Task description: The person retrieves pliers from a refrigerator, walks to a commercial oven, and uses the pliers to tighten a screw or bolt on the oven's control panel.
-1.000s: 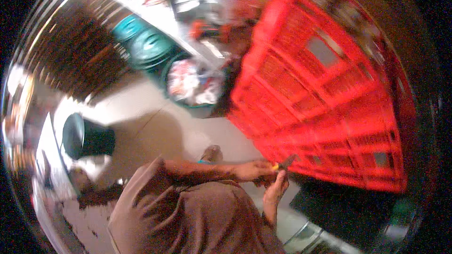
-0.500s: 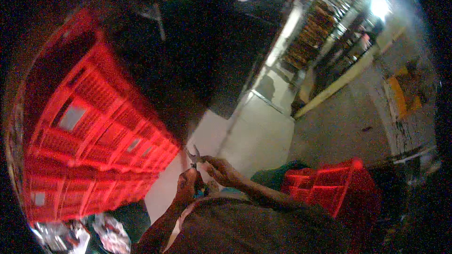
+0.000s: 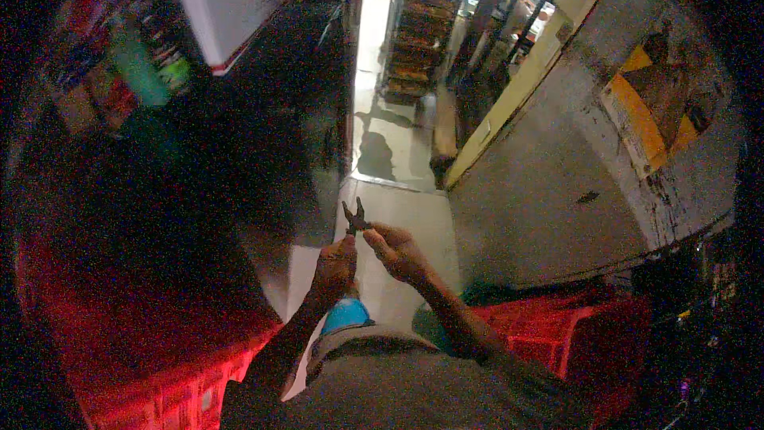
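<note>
A small dark pair of pliers (image 3: 355, 221) is held out in front of my body, its jaws spread and pointing away from me. My left hand (image 3: 334, 265) is closed at the near end, thumb up by the pivot. From the other side my right hand (image 3: 399, 252) pinches the pliers close to the jaws, fingers bent. Both hands hide most of the handles. Below my left wrist shows a bright blue patch (image 3: 346, 316) that I cannot identify.
Red plastic crates (image 3: 183, 398) stand at the lower left, and another red crate (image 3: 545, 326) is at the lower right. Ahead, a lit doorway floor (image 3: 394, 161) leads to a tall rack of brown items (image 3: 422, 32). A grey wall (image 3: 549, 199) runs along the right.
My view has swung to the right, bringing the doorway to the middle and the left crates down to the lower edge. Both hands still hold the pliers, now farther out from my body.
</note>
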The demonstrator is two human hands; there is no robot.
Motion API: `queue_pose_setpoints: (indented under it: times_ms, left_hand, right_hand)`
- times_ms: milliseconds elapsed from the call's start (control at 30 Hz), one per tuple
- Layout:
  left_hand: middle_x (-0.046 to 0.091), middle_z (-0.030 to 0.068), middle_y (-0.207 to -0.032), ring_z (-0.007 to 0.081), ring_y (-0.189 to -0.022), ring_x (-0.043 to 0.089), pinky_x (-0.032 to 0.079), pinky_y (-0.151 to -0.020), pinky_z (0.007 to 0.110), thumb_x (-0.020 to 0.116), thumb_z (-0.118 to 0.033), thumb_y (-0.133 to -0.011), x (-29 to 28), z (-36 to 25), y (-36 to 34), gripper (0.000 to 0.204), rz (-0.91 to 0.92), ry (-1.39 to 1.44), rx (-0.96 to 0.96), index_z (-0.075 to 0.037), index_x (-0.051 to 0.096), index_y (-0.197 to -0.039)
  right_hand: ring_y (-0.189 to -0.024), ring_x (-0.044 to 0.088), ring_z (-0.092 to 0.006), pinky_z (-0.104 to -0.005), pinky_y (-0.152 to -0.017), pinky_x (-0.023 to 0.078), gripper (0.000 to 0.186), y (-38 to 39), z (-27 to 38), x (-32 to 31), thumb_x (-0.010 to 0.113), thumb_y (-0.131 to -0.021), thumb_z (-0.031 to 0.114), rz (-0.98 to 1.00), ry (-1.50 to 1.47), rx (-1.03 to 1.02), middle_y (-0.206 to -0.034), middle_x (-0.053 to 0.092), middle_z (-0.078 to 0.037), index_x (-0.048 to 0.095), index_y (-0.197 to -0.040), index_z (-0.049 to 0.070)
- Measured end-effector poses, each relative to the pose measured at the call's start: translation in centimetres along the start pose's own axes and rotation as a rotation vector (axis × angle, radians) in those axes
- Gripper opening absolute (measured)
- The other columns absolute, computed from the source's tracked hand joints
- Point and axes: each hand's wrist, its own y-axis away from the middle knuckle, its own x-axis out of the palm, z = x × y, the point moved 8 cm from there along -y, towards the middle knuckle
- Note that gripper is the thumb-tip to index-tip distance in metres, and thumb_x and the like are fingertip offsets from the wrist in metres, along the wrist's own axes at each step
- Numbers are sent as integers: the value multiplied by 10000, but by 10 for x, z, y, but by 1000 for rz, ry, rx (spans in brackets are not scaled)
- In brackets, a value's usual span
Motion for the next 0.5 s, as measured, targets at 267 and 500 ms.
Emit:
queue_pose_setpoints:
  times_ms: [267,500]
  left_hand:
    - [449,58,-608,208,-545,448,342,-484,369,481,-248,-1005,62,5,-177,275,-188,168,16,1,541,-902]
    - [435,67,-588,204,-540,448,341,-482,363,425,-284,-1017,130,5,-294,347,-182,417,-149,1,521,-843]
  right_hand:
    - [-777,549,-111,-291,-683,457,287,-106,-12,-126,491,-994,226,-292,-224,-74,-833,640,-64,632,-1062,-15]
    - [-588,440,-83,-295,-524,377,264,-179,-123,-214,512,-980,230,-460,156,-22,-628,519,-21,646,-996,4]
